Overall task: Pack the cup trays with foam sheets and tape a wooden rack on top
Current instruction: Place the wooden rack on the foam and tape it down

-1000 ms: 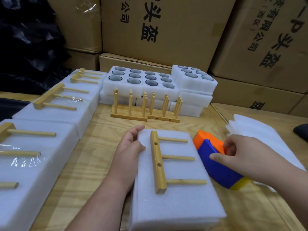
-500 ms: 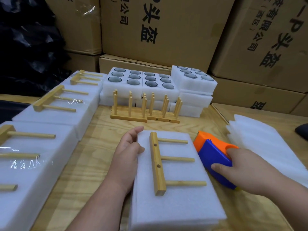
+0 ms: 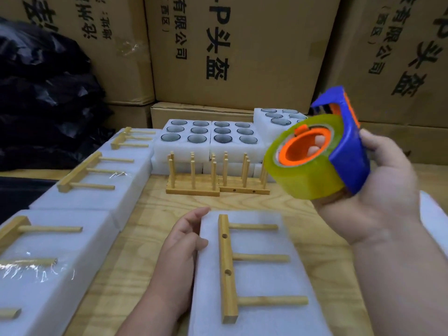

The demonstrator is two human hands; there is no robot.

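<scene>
A foam-covered cup tray (image 3: 261, 282) lies on the wooden table in front of me. On its top lies a wooden rack (image 3: 228, 267) with three pegs pointing right. My left hand (image 3: 180, 248) rests against the tray's left edge, thumb on the foam top. My right hand (image 3: 378, 190) grips a blue and orange tape dispenser (image 3: 317, 151) with a yellowish tape roll, held in the air above and right of the tray. Fingertips show through the roll's orange core.
Taped foam packs with racks (image 3: 94, 185) line the left side. Open cup trays with glasses (image 3: 211, 139) are stacked at the back, with upright wooden racks (image 3: 215, 178) before them. Loose foam sheets (image 3: 434, 224) lie at right. Cardboard boxes (image 3: 232, 49) form the back wall.
My right hand has picked the tape dispenser up from the table beside the tray and raised it into the air. My left hand has stayed at the tray's left edge.
</scene>
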